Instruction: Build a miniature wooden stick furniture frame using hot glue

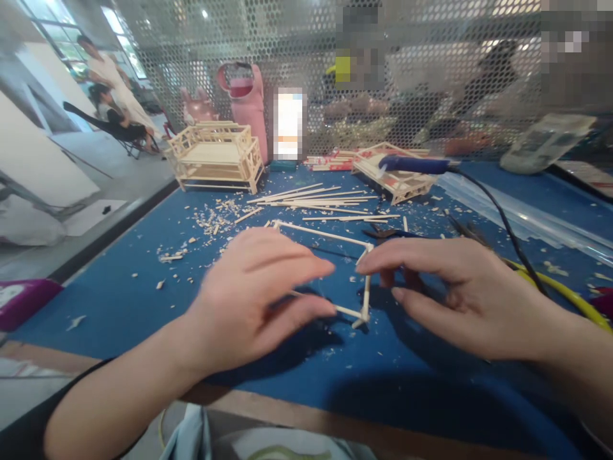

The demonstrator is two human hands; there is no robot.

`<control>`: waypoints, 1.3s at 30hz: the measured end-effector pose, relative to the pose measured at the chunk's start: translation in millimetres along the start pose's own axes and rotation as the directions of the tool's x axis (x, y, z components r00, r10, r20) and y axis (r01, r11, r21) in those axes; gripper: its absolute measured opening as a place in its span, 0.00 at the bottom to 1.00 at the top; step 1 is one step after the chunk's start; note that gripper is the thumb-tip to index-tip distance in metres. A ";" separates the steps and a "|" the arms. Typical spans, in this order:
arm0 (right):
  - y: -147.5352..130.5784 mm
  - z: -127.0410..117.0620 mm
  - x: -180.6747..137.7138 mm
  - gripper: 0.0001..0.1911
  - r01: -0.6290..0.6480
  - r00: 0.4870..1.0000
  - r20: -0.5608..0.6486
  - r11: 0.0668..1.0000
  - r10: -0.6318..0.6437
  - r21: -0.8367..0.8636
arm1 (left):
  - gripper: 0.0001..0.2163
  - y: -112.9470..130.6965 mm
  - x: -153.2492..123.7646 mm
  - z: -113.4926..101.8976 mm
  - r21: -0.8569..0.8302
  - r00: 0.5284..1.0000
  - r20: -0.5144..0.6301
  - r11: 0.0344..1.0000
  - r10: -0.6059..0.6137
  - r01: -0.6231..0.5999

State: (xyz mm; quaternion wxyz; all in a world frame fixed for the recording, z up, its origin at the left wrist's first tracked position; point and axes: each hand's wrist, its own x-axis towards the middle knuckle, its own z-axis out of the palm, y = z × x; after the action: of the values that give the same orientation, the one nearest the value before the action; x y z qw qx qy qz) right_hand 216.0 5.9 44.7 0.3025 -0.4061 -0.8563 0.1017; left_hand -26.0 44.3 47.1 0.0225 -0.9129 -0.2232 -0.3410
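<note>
A small rectangular frame of thin wooden sticks (pixel 325 233) is between my hands, above or on the blue table; which of the two I cannot tell. My left hand (pixel 258 287) covers its left part, with thumb and forefinger spread apart and the thumb by the near stick. My right hand (pixel 445 287) is at the frame's right side. Its forefinger touches or nearly touches the short end near the far corner, and the thumb stands apart. Loose sticks (pixel 316 201) lie beyond the frame. Pliers (pixel 383 232) lie behind my right hand, partly hidden.
A stick-built model (pixel 218 156) stands at back left, another (pixel 397 172) at back right with a blue-handled corded tool (pixel 416 165) across it. A pink bottle bag (pixel 246 102), lit phone (pixel 288 124) and jar (pixel 546 144) line the mesh screen. Wood scraps litter the blue table (pixel 119 319).
</note>
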 end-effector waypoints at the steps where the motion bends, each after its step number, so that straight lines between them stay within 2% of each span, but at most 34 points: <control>1: -1.2 -0.4 0.4 0.15 0.014 1.000 -0.016 1.000 -0.014 -0.003 | 0.08 -2.5 -5.1 -7.4 0.019 0.990 -0.071 0.992 -0.119 0.121; 2: -2.9 -0.2 0.7 0.13 0.032 0.999 -0.032 0.999 -0.032 -0.010 | 0.08 -5.5 -11.3 -13.9 0.026 0.959 -0.133 0.966 -0.252 0.258; 4: -7.0 3.4 0.8 0.08 0.081 0.994 -0.069 0.996 -0.084 -0.048 | 0.10 -12.4 -26.0 -22.1 0.000 0.864 -0.126 0.871 -0.487 0.491; 6: -11.2 11.5 0.0 0.05 0.123 0.985 -0.106 0.985 -0.135 -0.119 | 0.14 -17.8 -40.3 -23.3 -0.039 0.778 0.020 0.777 -0.628 0.628; 8: -15.1 22.6 -1.1 0.04 0.133 0.974 -0.152 0.969 -0.166 -0.207 | 0.15 -20.0 -50.6 -19.5 -0.048 0.743 0.136 0.745 -0.655 0.666; 10: -18.6 33.4 -1.9 0.06 0.112 0.968 -0.186 0.952 -0.170 -0.285 | 0.12 -19.1 -55.4 -14.0 -0.033 0.759 0.159 0.765 -0.631 0.643; 13: -23.6 44.6 -1.4 0.09 0.071 0.971 -0.193 0.939 -0.143 -0.337 | 0.07 -15.7 -55.6 -7.4 -0.022 0.784 0.080 0.786 -0.615 0.618; 16: -27.6 50.1 0.5 0.09 0.025 0.975 -0.198 0.941 -0.096 -0.337 | 0.16 -12.4 -54.1 -2.5 -0.065 0.773 0.009 0.771 -0.634 0.633; 18: -29.2 52.3 1.4 0.09 -0.011 0.975 -0.214 0.940 -0.066 -0.341 | 0.17 -9.5 -53.4 0.9 -0.077 0.780 -0.011 0.778 -0.626 0.624; 24: -32.9 53.8 1.1 0.12 -0.010 0.975 -0.207 0.906 -0.085 -0.423 | 0.06 2.7 -51.2 10.1 -0.041 0.853 -0.073 0.856 -0.517 0.515; 30: -45.1 54.6 3.9 0.14 0.006 0.981 -0.161 0.851 -0.107 -0.524 | 0.06 9.7 -50.1 15.5 -0.051 0.913 -0.074 0.916 -0.402 0.399; 39: -43.7 59.7 4.9 0.15 0.041 0.992 -0.075 0.817 -0.102 -0.576 | 0.06 19.7 -42.0 21.5 -0.055 0.921 -0.013 0.920 -0.389 0.388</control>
State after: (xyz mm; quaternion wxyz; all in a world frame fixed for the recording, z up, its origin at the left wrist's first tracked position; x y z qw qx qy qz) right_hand 150.0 -14.5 17.7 0.2134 -0.4505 -0.8452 -0.1927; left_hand -32.5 14.2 6.2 -0.0663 -0.8466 -0.3908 -0.3552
